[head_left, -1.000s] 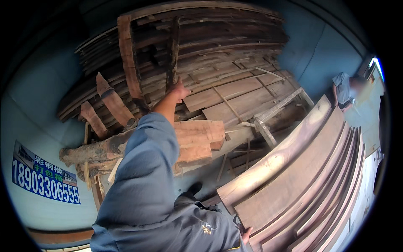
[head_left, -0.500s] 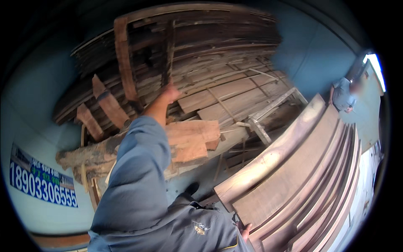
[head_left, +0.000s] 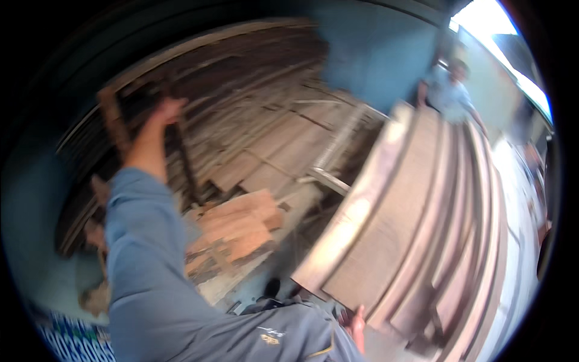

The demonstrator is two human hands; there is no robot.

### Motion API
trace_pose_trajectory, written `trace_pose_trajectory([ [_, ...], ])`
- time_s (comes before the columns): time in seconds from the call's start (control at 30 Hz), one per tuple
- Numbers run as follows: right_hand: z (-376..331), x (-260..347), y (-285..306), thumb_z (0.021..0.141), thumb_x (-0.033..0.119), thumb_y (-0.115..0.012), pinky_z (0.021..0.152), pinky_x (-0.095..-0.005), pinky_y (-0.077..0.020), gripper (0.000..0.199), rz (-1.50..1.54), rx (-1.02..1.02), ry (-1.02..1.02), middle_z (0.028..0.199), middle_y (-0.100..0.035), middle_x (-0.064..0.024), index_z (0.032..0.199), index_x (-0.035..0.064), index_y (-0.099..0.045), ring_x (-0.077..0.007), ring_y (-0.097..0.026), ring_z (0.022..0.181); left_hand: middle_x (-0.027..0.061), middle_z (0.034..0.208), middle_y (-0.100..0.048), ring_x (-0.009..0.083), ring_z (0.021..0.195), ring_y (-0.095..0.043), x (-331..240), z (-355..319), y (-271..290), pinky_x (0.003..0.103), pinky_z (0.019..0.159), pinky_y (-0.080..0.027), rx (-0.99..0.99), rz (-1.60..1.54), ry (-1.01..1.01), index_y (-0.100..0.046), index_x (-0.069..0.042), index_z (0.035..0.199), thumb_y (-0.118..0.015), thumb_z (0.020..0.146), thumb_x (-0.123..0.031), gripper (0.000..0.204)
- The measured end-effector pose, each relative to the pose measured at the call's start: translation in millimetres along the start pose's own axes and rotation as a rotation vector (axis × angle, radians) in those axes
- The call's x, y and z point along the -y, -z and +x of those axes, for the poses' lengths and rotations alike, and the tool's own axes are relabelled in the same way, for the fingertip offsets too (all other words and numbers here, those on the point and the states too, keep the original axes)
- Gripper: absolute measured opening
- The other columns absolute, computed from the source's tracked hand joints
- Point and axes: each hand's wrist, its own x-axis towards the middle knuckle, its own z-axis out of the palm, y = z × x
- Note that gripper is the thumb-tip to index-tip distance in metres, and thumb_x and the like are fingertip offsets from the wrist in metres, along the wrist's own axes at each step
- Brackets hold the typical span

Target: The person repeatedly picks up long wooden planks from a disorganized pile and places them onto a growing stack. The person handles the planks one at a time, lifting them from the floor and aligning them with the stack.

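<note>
Dark upright plank point(head_left: 181, 158), far left: left hand point(head_left: 164, 113) clamped on it, steadying. Right hand point(head_left: 358, 326) near, grip unclear, beside leaning boards point(head_left: 416, 223).

Crowded ahead by stacked planks point(head_left: 253, 139) leaning on the blue wall point(head_left: 374, 54). Hemmed on the right by long boards point(head_left: 422, 223) on edge, close-packed. Between the two, only a narrow gap, partly blocked by a metal frame point(head_left: 329, 175) and pale offcuts point(head_left: 241, 226). Open room far right, along the bright floor point(head_left: 518, 241).
</note>
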Motion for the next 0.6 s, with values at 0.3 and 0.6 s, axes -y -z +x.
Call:
trace_pose_trajectory([
  [0.3, -27, 13, -52, 0.106, 0.061, -0.043, 0.116, -0.0523, -0.0435, 0.085, 0.144, -0.223, 0.118, 0.158, -0.038, -0.0322, 0.158, -0.0051, -0.028, -0.0453, -0.045, 0.143, 0.007, 0.088, -0.067, 0.0172, 0.068, -0.064, 2, -165, -225, 0.035, 0.059, -0.054, 0.635, -0.091, -0.205, -0.051, 0.0, 0.141, -0.066, 0.096, -0.022, 0.053],
  [0.6, -20, 1, -50, 0.103, 0.064, -0.048, 0.106, -0.0532, -0.0528, 0.087, 0.203, -0.255, 0.188, 0.145, -0.053, -0.0321, 0.152, -0.0072, -0.037, -0.0452, -0.058, 0.13, 0.0323, 0.145, -0.054, 0.035, 0.135, -0.056, 57, -526, -457, 0.042, 0.11, -0.047, 1.529, 0.11, 0.113, -0.038, 0.015, 0.15, -0.067, 0.095, -0.06, 0.098],
])
